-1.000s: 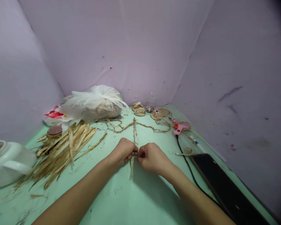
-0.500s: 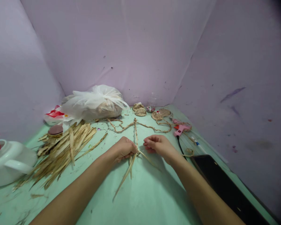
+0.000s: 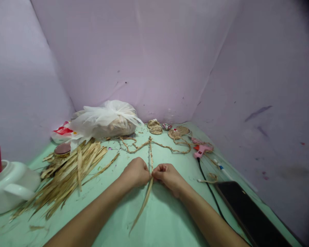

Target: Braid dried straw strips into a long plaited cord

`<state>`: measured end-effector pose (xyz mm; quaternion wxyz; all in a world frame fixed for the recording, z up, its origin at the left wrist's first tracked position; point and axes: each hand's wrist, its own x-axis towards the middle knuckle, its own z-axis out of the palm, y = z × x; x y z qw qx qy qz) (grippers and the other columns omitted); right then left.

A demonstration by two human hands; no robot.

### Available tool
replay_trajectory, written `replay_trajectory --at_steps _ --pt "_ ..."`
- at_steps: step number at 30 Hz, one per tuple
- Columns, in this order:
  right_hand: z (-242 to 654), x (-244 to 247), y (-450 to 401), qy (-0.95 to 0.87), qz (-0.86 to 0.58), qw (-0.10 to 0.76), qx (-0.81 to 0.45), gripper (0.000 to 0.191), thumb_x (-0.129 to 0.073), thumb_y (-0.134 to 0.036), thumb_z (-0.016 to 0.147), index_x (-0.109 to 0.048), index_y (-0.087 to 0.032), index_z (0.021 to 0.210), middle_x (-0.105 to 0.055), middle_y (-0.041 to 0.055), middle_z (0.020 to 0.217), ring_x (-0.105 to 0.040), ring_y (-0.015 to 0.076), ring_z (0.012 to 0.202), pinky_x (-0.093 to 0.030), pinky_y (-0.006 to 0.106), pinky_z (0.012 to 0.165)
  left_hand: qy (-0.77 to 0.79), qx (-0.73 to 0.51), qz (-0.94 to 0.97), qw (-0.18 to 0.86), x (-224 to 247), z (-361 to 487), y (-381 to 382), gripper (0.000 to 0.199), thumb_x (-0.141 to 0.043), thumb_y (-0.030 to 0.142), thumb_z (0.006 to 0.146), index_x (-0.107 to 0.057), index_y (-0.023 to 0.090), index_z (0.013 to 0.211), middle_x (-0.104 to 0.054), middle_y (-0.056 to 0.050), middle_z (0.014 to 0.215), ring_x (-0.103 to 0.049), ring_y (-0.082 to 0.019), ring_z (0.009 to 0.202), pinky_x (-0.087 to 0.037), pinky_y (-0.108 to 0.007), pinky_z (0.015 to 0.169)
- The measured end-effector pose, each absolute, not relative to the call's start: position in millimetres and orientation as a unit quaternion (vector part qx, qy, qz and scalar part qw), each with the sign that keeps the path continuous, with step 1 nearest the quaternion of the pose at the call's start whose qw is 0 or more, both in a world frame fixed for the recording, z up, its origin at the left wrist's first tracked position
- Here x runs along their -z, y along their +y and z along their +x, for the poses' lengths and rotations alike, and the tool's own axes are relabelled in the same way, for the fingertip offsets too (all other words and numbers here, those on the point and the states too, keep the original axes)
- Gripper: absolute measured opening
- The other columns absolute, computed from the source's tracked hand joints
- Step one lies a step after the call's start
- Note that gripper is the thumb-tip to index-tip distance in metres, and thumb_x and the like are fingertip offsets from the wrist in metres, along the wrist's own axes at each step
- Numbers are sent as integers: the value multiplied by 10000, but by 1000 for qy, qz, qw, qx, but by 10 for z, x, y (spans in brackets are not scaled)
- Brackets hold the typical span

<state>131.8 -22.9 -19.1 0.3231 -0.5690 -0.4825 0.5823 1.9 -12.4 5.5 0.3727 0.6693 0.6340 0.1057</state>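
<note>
A thin braided cord (image 3: 151, 154) runs from the back of the green table down to my two hands. My left hand (image 3: 138, 171) is closed on the lower end of the braid, from its left side. Pinched at the same spot from the right, my right hand (image 3: 166, 175) also has its fingers on the fibre strands. Loose pale strands (image 3: 144, 206) hang from between the hands toward the front and bend left. The fingertips hide the point where the strands cross.
Dried fibre strips (image 3: 69, 175) and a white pot (image 3: 12, 185) lie at left. Behind them sits a plastic bag (image 3: 105, 120). Coiled mats (image 3: 179, 132), a pink glue gun (image 3: 203, 149) with its cable and a black phone-like slab (image 3: 249, 212) are at right.
My right hand has moved left and closed on the strands beside my left hand. The strand that stuck out to the right is no longer seen there. The view has tilted up slightly.
</note>
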Motion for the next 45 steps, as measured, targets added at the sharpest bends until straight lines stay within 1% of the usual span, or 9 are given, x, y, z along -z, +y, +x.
replay_trajectory --at_steps 4,9,11,14,18,22,27,35,45 --pt "1283 176 -256 -432 -563 348 -612 41 -511 -154 535 -471 -157 531 -399 -73 359 -210 27 325 -108 200 370 659 -99 705 242 -165 122 -339 61 -541 202 547 -561 158 509 -532 -67 522 -515 -185 551 -314 -253 504" --pt "1294 184 -264 -383 -546 361 -652 57 -497 -146 510 -471 -162 559 -342 -88 345 -204 29 312 -61 203 358 630 -103 740 212 -204 268 -552 72 -550 127 529 -585 162 581 -568 -92 621 -552 -225 658 -353 -276 580" --pt "1304 188 -261 -379 -541 361 -658 60 -509 -151 509 -471 -161 554 -336 -89 346 -198 28 312 -57 205 359 618 -105 739 245 -238 234 -502 16 -560 156 540 -557 158 524 -536 -63 550 -538 -195 606 -344 -253 544" --pt "1320 185 -259 -398 -520 355 -668 88 -555 -199 541 -480 -154 532 -314 -90 336 -186 28 317 -69 211 362 627 -155 693 319 -296 111 -317 161 -530 245 605 -513 148 477 -456 -12 428 -475 -128 469 -301 -216 448" --pt "1329 162 -269 -415 -495 354 -677 140 -594 -243 556 -495 -145 546 -433 -59 404 -234 25 341 -122 201 372 632 -220 518 532 -227 21 -129 119 -491 208 626 -560 136 690 -486 18 420 -417 -94 335 -269 -197 348" --pt "1340 186 -243 -436 -487 361 -666 101 -569 -176 547 -494 -148 608 -524 -29 483 -379 47 400 -225 185 414 560 -194 494 637 -49 49 -110 102 -492 161 609 -531 107 530 -478 -5 395 -404 -79 310 -268 -187 311" --pt "1393 312 -187 -594 -503 332 -533 39 -511 -135 597 -498 -154 628 -559 -2 545 -476 92 508 -320 198 484 598 -161 544 566 1 82 -99 168 -464 142 607 -470 132 440 -394 21 299 -316 -65 247 -256 -191 293" --pt "1387 221 -348 -763 -560 246 -209 130 -451 -126 670 -569 -173 698 -633 58 670 -533 145 601 -307 228 521 644 -158 560 497 85 144 -105 128 -432 107 508 -400 168 400 -286 48 240 -257 -75 231 -169 -203 284" --pt "1274 -71 -583 -757 -635 91 -123 166 -479 -179 661 -644 -194 643 -664 72 662 -572 176 590 -239 251 479 636 -224 516 528 19 211 -232 162 -425 95 502 -364 166 370 -257 55 255 -219 -52 252 -124 -208 305"
